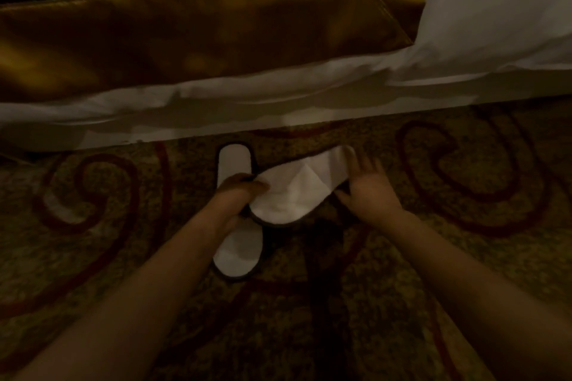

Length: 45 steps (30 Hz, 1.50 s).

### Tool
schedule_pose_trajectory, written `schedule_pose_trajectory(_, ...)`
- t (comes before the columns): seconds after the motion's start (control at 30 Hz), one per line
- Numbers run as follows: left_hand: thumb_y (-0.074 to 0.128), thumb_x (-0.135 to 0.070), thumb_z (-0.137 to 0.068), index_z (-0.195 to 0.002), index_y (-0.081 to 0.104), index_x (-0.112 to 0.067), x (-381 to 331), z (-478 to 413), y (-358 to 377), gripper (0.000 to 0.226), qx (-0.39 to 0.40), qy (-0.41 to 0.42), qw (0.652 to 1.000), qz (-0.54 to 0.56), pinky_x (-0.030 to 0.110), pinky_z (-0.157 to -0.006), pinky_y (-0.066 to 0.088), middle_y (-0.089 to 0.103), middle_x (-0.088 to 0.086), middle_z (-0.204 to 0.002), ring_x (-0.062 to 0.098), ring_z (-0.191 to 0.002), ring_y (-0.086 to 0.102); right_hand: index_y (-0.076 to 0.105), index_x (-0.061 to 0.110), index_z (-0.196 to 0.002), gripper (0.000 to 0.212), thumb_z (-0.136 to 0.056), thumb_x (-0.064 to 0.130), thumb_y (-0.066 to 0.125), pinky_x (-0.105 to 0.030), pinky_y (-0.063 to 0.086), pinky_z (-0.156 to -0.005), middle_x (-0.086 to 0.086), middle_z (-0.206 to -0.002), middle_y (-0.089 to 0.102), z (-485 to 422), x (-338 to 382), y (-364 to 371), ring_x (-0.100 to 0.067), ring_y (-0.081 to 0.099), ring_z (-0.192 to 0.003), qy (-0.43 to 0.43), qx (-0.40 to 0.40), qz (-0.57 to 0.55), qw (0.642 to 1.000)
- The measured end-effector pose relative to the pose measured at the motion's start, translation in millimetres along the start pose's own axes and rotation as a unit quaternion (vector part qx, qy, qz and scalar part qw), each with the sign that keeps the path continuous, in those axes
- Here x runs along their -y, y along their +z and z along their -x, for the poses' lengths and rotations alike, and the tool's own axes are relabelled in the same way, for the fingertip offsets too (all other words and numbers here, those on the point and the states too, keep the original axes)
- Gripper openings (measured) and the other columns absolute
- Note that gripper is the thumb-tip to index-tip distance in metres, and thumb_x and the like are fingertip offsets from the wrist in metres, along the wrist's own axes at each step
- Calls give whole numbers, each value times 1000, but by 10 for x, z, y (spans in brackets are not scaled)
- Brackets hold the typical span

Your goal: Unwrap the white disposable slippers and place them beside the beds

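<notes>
Two white slippers with dark edging are on the patterned carpet just in front of the bed. One slipper (236, 249) lies lengthwise, its heel end toward the bed. The second slipper (297, 192) lies crosswise over it, tilted. My left hand (240, 195) grips the second slipper at its left edge. My right hand (368, 189) rests with fingers spread against that slipper's right end. No wrapper is visible.
The bed (247, 102) runs across the upper half, with white sheets hanging and a gold-brown runner (198, 25) on top. A white pillow (495, 3) sits at the upper right. The carpet (464, 241) has red swirls. The light is dim.
</notes>
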<state>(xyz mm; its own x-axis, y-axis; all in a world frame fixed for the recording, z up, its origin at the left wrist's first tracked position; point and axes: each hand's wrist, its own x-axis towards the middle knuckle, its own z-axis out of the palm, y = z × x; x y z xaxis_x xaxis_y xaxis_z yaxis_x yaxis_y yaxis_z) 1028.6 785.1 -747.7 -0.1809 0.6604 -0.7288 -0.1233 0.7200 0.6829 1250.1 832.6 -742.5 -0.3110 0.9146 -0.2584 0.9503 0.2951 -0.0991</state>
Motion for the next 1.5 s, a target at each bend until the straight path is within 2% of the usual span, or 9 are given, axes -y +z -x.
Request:
schedule_pose_trajectory(0.1,53,2,-87,-130,50,1,214,150,299,43,37,-14,996,79,40,-99,45,55,20,-132,34,-118,54,42,-1,-127,58,-93,46,43,-34,42,-91,-21,-124,55,-28,130,20,-36,51,-117,193,14,-248,949)
schedule_pose_trajectory(0.2,55,10,-82,-136,43,-1,389,282,580,56,69,-48,992,91,46,-104,43,53,19,-134,35,-120,52,56,-1,-115,47,-94,40,43,-37,46,-84,-19,-116,61,-45,281,152,-37,57,-109,259,81,-382,883)
schedule_pose_trajectory(0.3,64,-3,-82,-138,39,-7,480,342,707,63,84,-53,995,21,33,-91,49,52,11,-135,25,-115,54,55,-7,-115,42,-96,28,42,-41,48,-90,-26,-119,59,-36,313,251,-40,57,-109,292,64,-348,889)
schedule_pose_trajectory(0.43,61,-20,-88,-130,47,-10,514,282,642,46,29,39,985,-167,15,-63,44,57,9,-123,12,-92,52,47,-10,-123,42,-99,20,32,-39,39,-99,-26,-129,53,-5,165,338,-38,52,-116,258,67,-206,941)
schedule_pose_trajectory(0.53,53,-19,-91,-113,55,-7,553,193,463,25,-48,152,951,-266,24,-78,45,59,11,-114,22,-103,56,27,-6,-136,47,-99,22,33,-36,33,-103,-21,-140,41,-22,50,421,-36,41,-124,227,62,-163,958)
schedule_pose_trajectory(0.7,52,-40,-87,-147,17,-10,702,36,130,76,-219,156,804,-530,44,-107,29,27,20,-150,37,-132,30,22,3,-141,66,-92,41,45,-40,29,-106,-24,-143,31,31,61,562,-36,33,-130,206,-1,-130,970)
schedule_pose_trajectory(0.8,48,-66,-80,-150,-5,-18,839,-29,9,100,-220,84,806,-543,55,-111,21,5,17,-157,43,-139,15,0,14,-148,92,-83,65,42,-49,17,-113,-22,-153,13,103,165,639,-39,18,-138,130,33,-88,987)
schedule_pose_trajectory(0.9,47,-73,-74,-148,-12,-24,893,-83,-30,107,-199,42,830,-519,56,-110,24,-2,17,-157,46,-138,15,-13,19,-147,105,-77,71,46,-57,13,-113,-23,-155,-5,129,249,731,-43,6,-141,91,80,-27,992)
schedule_pose_trajectory(1.5,44,-71,-79,-149,-10,-15,806,12,96,105,-200,7,816,-543,47,-111,24,-4,18,-158,39,-140,15,6,19,-147,89,-82,64,46,-54,25,-107,-23,-155,8,126,212,749,-43,21,-135,136,24,-18,990)
